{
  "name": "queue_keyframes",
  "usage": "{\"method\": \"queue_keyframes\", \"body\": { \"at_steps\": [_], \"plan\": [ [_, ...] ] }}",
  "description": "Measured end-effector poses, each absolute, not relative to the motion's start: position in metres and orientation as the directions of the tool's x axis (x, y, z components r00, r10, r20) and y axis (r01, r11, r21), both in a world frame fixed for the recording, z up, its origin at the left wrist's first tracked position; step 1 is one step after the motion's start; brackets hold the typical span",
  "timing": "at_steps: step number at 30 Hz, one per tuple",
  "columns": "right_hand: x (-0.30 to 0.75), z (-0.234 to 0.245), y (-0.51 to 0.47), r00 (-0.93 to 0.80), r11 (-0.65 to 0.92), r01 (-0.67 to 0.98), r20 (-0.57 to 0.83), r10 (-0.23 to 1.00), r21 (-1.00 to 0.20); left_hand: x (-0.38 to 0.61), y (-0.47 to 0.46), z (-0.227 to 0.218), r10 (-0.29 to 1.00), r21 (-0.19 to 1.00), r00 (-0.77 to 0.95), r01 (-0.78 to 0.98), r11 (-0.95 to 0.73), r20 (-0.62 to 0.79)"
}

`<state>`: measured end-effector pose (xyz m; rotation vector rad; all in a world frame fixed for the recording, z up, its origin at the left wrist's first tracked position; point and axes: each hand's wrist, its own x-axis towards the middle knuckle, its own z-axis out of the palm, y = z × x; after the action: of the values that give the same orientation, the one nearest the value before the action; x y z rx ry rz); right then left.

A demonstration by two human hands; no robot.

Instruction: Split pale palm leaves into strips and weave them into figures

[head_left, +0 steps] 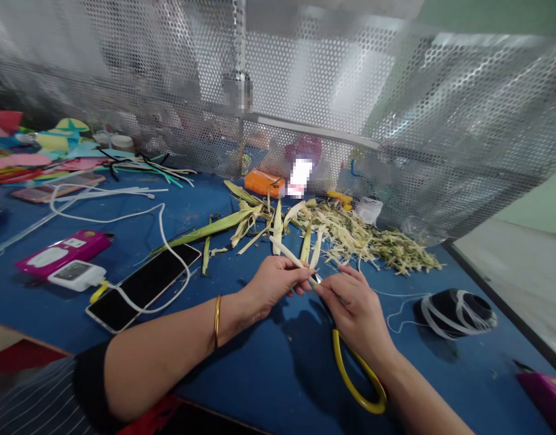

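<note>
A pale, narrow strip of corn husk (284, 250) slants up and away to the left, between both hands. My left hand (274, 283), with a gold bangle at the wrist, pinches it between thumb and fingers. At its lower right end, my right hand (355, 308) closes its thumb and fingers on the strip. Scissors with a yellow handle (343, 371) lie partly beneath the right hand; most of their blades are hidden, and whether that hand touches them I cannot tell. Just beyond the hands several husk pieces (278, 226) are spread on the blue table (259, 362).
A heap of shredded husk (350, 232) lies at the back, beside an orange box (264, 182). String winds round a black spool (456, 313) at right. A phone (144, 284), a white cable and a purple pack (64, 251) lie at left. Perforated sheeting (314, 78) stands behind.
</note>
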<state>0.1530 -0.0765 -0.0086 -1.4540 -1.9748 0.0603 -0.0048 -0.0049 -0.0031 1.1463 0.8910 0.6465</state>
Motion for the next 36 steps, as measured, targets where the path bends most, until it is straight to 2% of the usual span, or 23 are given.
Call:
{"method": "queue_keyframes", "body": {
  "at_steps": [3,6,8,11,13,15,18,21,26,31,33,36],
  "plan": [
    [0.155,-0.011,-0.074,-0.112,0.341,0.847,0.490,0.865,-0.408,-0.006,-0.003,-0.001,0.812,0.944,0.516,-0.019,0.329,-0.273],
    [0.159,-0.013,-0.072,-0.035,0.275,0.889,0.544,0.838,-0.367,-0.009,-0.001,0.005,0.748,0.912,0.609,-0.094,0.399,-0.264],
    [0.161,-0.011,-0.073,0.017,0.231,0.926,0.644,0.765,-0.299,-0.010,0.000,0.007,0.718,0.886,0.649,-0.143,0.440,-0.252],
    [0.160,-0.006,-0.078,0.033,0.197,0.961,0.786,0.617,-0.195,-0.007,-0.002,0.007,0.741,0.864,0.630,-0.217,0.455,-0.232],
    [0.157,-0.005,-0.081,0.004,0.238,0.952,0.789,0.615,-0.190,-0.005,-0.005,0.004,0.762,0.853,0.614,-0.269,0.448,-0.206],
    [0.153,-0.007,-0.081,0.003,0.284,0.911,0.694,0.720,-0.298,-0.002,-0.008,0.002,0.755,0.839,0.632,-0.306,0.451,-0.175],
    [0.147,-0.015,-0.078,0.099,0.207,0.775,0.439,0.893,-0.597,0.000,-0.012,-0.001,0.707,0.830,0.690,-0.298,0.471,-0.154],
    [0.146,-0.021,-0.074,0.174,0.106,0.635,0.275,0.945,-0.765,-0.001,-0.012,-0.002,0.704,0.837,0.693,-0.288,0.466,-0.153],
    [0.149,-0.017,-0.075,0.129,0.159,0.588,0.286,0.949,-0.793,-0.006,0.003,-0.006,0.693,0.792,0.691,-0.300,0.532,-0.203],
    [0.153,-0.013,-0.075,0.123,0.171,0.433,0.246,0.962,-0.885,-0.014,0.019,-0.008,0.493,0.618,0.837,-0.261,0.742,-0.237],
    [0.153,-0.014,-0.074,0.127,0.167,0.413,0.238,0.963,-0.895,-0.015,0.019,-0.006,0.492,0.665,0.844,-0.244,0.706,-0.212],
    [0.152,-0.017,-0.074,0.097,0.151,0.506,0.230,0.968,-0.849,-0.013,0.012,-0.004,0.650,0.845,0.742,-0.233,0.481,-0.166]
  ]
}}
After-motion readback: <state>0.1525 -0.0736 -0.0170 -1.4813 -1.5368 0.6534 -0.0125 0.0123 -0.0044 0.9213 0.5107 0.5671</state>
